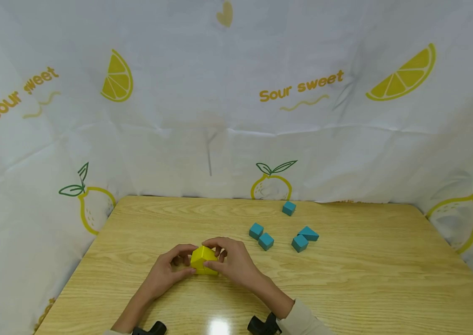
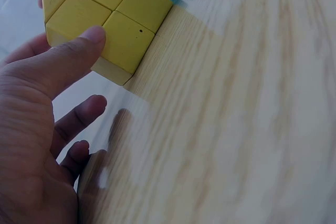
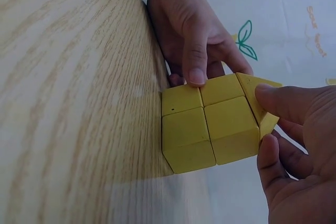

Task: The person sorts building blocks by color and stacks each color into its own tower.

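Note:
Several yellow cubes [image 3: 231,145] stand close together on the wood table, two high and two wide in the right wrist view. A yellow triangular block [image 3: 249,88] lies against their upper faces like a roof. My left hand [image 1: 165,272] grips the cubes from the left, its thumb on the near face in the left wrist view and some fingers hidden behind. From the right, my right hand [image 1: 236,263] pinches the triangular block between thumb and fingers. Both hands meet around this small yellow stack in the head view.
Right of the hands lie blue cubes: a close pair [image 1: 266,241], one near the back edge [image 1: 288,208], and another cube [image 1: 299,243] beside a blue triangular block [image 1: 309,233]. A lemon-printed white cloth [image 1: 186,153] stands behind the wood table [image 1: 366,279].

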Available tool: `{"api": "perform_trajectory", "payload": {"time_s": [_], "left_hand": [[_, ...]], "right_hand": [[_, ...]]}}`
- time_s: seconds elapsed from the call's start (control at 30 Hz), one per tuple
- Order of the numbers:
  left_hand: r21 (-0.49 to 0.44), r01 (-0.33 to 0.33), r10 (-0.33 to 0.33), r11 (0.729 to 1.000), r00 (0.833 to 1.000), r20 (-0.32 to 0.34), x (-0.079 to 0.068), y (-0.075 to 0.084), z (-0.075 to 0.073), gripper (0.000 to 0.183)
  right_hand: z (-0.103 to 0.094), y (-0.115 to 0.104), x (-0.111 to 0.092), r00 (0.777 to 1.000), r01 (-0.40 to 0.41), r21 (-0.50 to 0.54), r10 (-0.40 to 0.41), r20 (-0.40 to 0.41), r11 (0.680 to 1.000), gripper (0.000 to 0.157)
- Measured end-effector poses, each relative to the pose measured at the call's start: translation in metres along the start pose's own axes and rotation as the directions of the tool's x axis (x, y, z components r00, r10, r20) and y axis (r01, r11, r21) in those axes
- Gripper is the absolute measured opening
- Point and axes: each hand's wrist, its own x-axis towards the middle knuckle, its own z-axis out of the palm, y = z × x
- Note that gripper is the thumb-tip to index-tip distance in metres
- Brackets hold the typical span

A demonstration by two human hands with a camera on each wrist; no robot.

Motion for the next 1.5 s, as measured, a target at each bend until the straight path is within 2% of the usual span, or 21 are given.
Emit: {"api": "perform_trajectory", "payload": {"time_s": [0.27,0.47,0.57,0.7,0.77,0.83,0.97,1.0,1.07,1.17,1.37,1.43,1.47,1.5], "left_hand": [[-0.005,-0.009,0.009,1.0,1.0,-0.005,-0.002,-0.001,0.001,0.045],[0.007,-0.059,0.059,0.998,0.998,-0.028,-0.002,-0.002,0.001,0.051],[0.018,-0.077,0.078,0.997,0.995,-0.062,-0.003,0.0,0.0,0.053],[0.0,-0.109,0.108,0.994,0.984,-0.144,-0.008,0.0,0.0,0.051],[-0.017,-0.134,0.128,0.991,0.974,-0.189,-0.011,-0.001,0.002,0.049],[-0.033,-0.171,0.157,0.985,0.955,-0.252,-0.015,-0.004,0.005,0.046],[-0.094,-0.258,0.199,0.962,0.891,-0.408,-0.025,-0.006,0.017,0.038],[-0.107,-0.292,0.218,0.95,0.872,-0.438,-0.027,-0.005,0.021,0.037],[-0.141,-0.341,0.241,0.93,0.851,-0.466,-0.034,-0.001,0.03,0.036],[-0.171,-0.431,0.32,0.886,0.835,-0.447,-0.039,0.006,0.046,0.036],[-0.191,-0.582,0.49,0.791,0.788,-0.371,-0.033,0.023,0.081,0.029],[-0.183,-0.6,0.522,0.779,0.782,-0.342,-0.028,0.03,0.087,0.029],[-0.182,-0.599,0.526,0.78,0.785,-0.328,-0.027,0.035,0.09,0.03],[-0.178,-0.584,0.516,0.792,0.796,-0.316,-0.025,0.039,0.092,0.032]], "right_hand": [[-0.001,0.001,-0.001,1.0,0.015,-0.006,-0.015,0.014,1.0,0.039],[-0.008,-0.001,-0.003,0.999,0.041,-0.008,-0.041,0.0,0.999,0.048],[-0.012,0.0,-0.007,0.999,0.034,0.013,-0.034,-0.028,0.999,0.047],[-0.018,0.005,-0.018,0.997,0.008,0.023,-0.006,-0.08,1.0,0.042],[-0.022,0.009,-0.025,0.991,-0.002,0.022,0.005,-0.133,1.0,0.039],[-0.027,0.009,-0.032,0.981,0.004,0.014,-0.001,-0.192,1.0,0.034],[-0.04,0.005,-0.046,0.959,0.008,-0.008,-0.01,-0.282,1.0,0.029],[-0.043,0.006,-0.049,0.954,-0.001,-0.011,-0.003,-0.299,1.0,0.029],[-0.044,0.016,-0.054,0.944,-0.026,-0.009,0.021,-0.33,1.0,0.027],[-0.045,0.039,-0.058,0.925,-0.057,-0.014,0.048,-0.377,0.998,0.025],[-0.05,0.068,-0.062,0.88,-0.043,-0.072,0.003,-0.475,0.996,0.028],[-0.052,0.072,-0.062,0.867,-0.044,-0.08,-0.001,-0.498,0.996,0.032],[-0.052,0.073,-0.062,0.863,-0.05,-0.077,0.004,-0.505,0.996,0.034],[-0.052,0.075,-0.062,0.859,-0.051,-0.084,0.001,-0.512,0.995,0.036]]}}
